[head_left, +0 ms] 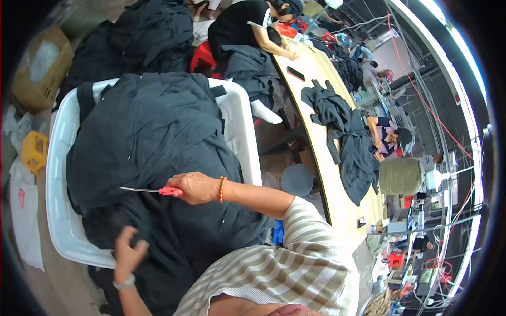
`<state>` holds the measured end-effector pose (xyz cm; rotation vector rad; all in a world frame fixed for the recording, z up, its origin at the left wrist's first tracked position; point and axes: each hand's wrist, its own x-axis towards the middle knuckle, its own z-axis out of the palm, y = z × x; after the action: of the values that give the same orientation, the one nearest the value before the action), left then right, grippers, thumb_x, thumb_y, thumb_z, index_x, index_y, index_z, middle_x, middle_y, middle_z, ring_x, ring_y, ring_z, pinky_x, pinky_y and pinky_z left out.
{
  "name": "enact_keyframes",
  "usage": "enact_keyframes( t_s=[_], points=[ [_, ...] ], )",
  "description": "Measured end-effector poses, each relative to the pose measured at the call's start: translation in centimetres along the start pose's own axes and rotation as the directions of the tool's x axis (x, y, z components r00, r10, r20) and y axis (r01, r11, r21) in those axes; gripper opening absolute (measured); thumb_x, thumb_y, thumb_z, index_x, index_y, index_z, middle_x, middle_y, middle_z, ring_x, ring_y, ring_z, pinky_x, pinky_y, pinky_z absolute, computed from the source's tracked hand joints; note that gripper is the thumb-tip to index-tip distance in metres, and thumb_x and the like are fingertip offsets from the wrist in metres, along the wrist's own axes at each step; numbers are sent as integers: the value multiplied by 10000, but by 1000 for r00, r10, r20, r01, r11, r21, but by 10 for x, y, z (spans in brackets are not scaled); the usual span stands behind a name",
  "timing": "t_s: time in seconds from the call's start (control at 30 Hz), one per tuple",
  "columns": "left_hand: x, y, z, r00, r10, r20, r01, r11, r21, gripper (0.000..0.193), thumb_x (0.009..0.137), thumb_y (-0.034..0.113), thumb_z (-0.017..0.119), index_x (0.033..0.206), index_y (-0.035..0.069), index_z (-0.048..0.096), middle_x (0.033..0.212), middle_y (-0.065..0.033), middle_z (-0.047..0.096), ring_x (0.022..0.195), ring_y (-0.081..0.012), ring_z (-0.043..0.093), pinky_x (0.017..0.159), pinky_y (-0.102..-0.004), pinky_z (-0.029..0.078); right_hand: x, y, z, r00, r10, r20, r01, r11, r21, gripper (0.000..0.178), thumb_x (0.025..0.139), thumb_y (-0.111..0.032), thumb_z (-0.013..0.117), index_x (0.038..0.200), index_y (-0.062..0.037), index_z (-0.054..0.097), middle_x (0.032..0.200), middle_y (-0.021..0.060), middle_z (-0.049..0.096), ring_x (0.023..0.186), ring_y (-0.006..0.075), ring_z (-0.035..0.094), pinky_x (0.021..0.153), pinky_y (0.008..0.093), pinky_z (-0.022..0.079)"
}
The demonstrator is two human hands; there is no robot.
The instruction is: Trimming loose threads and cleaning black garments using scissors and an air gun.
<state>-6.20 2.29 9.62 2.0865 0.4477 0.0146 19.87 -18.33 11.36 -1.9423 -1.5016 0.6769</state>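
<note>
In my right hand is a thin-shafted tool with a red handle, like a screwdriver. Its bare metal shaft points left over a heap of dark knitted garments. My left hand, slightly blurred, is over the dark cloth at the tub's near edge. Its thumb and fingers are apart, with dark cloth visible between them; no firm hold shows. The garments overfill a white plastic tub and spill over its near side toward me.
A long pale table on the right bears dark garments and a phone. A person in black bends over its far end. Left of the tub are a yellow crate and a carton. A round stool stands by the table.
</note>
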Motion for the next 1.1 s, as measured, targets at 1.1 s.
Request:
enact_keyframes(
  t_s=[1.1],
  points=[
    [-30,117,39,752,290,-591,129,816,564,457,770,-71,518,1181,74,655,1077,-120,651,1052,-339,575,960,-405,447,-107,65,-105,843,-79,-532,117,992,40,150,911,-76,575,1048,-67,636,854,23,635,748,146,600,643,295,476]
  ],
)
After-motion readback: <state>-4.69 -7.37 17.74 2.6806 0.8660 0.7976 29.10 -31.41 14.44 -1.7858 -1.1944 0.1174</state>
